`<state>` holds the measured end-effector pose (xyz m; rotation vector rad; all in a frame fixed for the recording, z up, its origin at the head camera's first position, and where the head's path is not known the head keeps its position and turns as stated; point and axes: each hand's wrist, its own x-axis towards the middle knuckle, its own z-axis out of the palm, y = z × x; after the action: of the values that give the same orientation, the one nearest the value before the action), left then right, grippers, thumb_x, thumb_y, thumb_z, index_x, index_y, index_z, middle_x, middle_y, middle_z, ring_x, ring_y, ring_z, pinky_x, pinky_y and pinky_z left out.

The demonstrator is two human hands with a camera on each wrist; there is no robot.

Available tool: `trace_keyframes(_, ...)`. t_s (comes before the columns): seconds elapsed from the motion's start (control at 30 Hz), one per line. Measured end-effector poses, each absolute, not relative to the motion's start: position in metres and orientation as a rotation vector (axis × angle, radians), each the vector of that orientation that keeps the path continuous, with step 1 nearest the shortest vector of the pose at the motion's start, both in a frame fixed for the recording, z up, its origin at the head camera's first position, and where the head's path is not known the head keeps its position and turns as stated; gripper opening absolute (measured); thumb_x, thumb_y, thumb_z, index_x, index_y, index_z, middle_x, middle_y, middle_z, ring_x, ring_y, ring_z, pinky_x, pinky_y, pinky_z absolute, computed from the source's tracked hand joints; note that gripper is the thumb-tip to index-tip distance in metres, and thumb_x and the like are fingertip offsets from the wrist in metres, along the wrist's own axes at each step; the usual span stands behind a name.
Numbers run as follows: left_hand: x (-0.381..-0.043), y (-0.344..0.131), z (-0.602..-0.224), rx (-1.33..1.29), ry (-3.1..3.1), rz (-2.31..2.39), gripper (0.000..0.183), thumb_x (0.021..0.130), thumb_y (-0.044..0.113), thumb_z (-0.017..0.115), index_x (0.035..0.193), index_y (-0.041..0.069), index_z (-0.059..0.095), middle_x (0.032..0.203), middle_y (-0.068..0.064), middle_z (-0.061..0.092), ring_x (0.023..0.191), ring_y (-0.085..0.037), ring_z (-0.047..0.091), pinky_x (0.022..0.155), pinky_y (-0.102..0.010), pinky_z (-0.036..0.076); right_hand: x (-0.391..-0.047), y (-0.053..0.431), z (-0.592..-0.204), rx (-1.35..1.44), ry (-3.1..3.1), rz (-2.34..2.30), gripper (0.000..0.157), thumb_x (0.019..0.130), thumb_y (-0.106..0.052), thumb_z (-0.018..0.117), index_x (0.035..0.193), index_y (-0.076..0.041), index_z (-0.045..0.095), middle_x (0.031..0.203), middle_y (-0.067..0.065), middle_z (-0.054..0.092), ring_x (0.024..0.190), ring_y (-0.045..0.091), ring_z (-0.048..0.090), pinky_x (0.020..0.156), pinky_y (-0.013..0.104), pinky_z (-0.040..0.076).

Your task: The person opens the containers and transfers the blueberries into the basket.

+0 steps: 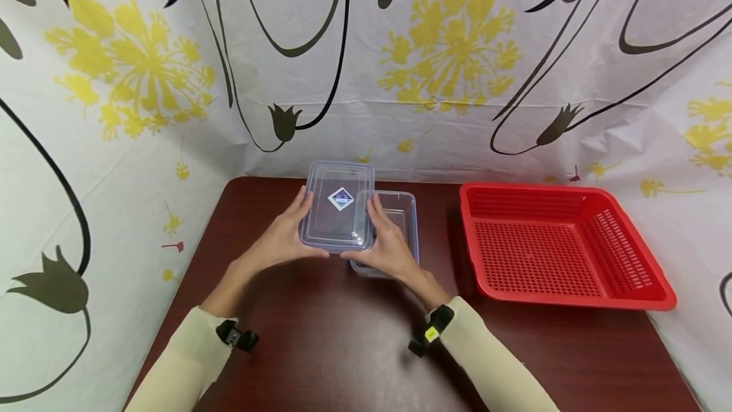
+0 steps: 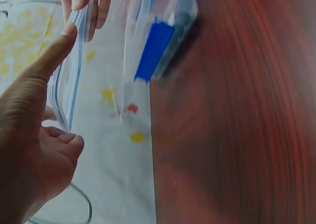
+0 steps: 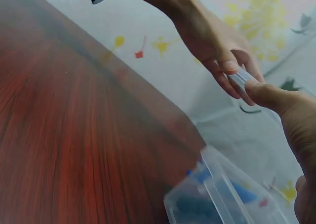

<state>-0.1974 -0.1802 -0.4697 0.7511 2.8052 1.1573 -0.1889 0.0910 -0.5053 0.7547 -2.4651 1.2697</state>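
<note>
Both hands hold a clear rectangular lid (image 1: 334, 226) with a blue-and-white diamond sticker, raised above the table. At its left edge the left hand (image 1: 283, 237) grips it, thumb along the near edge and fingers on the side. The right hand (image 1: 389, 250) grips the right edge in the same manner. In the left wrist view the lid (image 2: 74, 81) appears edge-on. Below and partly behind the lid and right hand stands a clear plastic container (image 1: 405, 205). A blue latch (image 2: 154, 51) shows on the container's side. Something dark lies inside the container (image 3: 195, 209), too blurred to name.
A red perforated plastic basket (image 1: 532, 301) stands on the right of the dark brown wooden table (image 1: 332, 348). Floral-patterned white sheeting (image 1: 343, 75) rises behind the table and along its sides. Each wrist wears a black strap with a small device.
</note>
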Motion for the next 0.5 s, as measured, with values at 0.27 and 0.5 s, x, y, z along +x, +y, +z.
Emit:
trace_keyframes(0.27,-0.2,-0.228,-0.47,0.735,2.793,1.152,0.133,0.07,0.026,0.102,0.166,-0.003,0.016,0.173,-0.031,0.003,0.155,-0.054,0.023,0.119,-0.067,0.035,-0.192,0.043,-0.5,0.761,-2.535,1.277,0.13,0.065,-0.035,0.104,0.161,0.011,0.029,0.167,0.036,0.014,0.152,0.048,0.032,0.12,0.05,0.041)
trace_keyframes(0.5,-0.2,-0.265,-0.474,0.685,2.774,1.127,0.132,0.071,0.024,0.101,0.168,0.001,0.014,0.176,-0.023,0.002,0.155,-0.055,0.023,0.117,-0.07,0.034,-0.192,0.004,-0.499,0.748,-2.585,1.255,0.131,0.068,-0.038,0.102,0.162,0.011,0.026,0.165,0.041,0.014,0.148,0.051,0.038,0.116,0.05,0.046)
